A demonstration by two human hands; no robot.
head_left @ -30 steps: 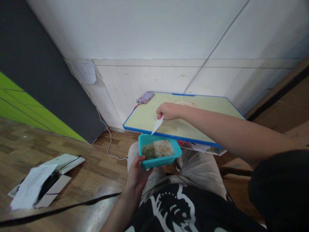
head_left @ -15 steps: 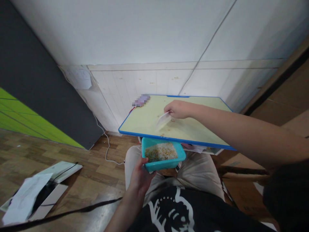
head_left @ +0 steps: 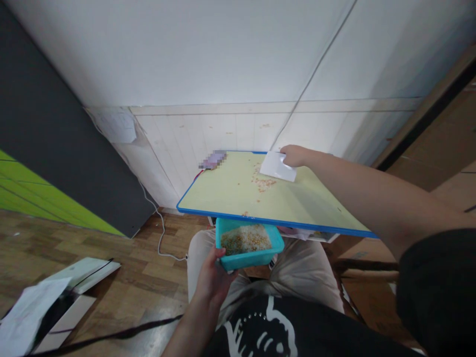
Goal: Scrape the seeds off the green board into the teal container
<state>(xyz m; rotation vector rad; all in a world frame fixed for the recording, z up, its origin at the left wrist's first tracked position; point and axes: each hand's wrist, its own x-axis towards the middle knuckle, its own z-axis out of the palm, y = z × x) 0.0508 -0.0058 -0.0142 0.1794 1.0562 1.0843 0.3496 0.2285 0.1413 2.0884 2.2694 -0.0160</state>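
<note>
My left hand point(head_left: 219, 270) grips the near left corner of a turquoise plastic tub point(head_left: 256, 259), thumb over its rim. White and yellow grains with darker ones point(head_left: 247, 239) lie in the tub, which sits just under the table's front edge above my lap. My right hand point(head_left: 295, 155) is closed on a flat white card or scraper point(head_left: 277, 166) over the pale yellow tabletop point(head_left: 215, 191). Left of the card and in front of it lie scattered small pinkish-tan grains point(head_left: 265, 185). A few more grains point(head_left: 246, 214) rest by the blue front edge, above the tub.
A blurred-out purplish item point(head_left: 213, 159) lies at the table's back left corner. Behind the table is a white wall point(head_left: 208, 64) with a cable point(head_left: 297, 104). Papers and a folder point(head_left: 55, 302) lie on the floor at left. Cardboard boxes point(head_left: 379, 307) stand at right.
My right hand has moved the white card back and to the right across the tabletop; more loose grains now show. My left hand still holds the tub in about the same place.
</note>
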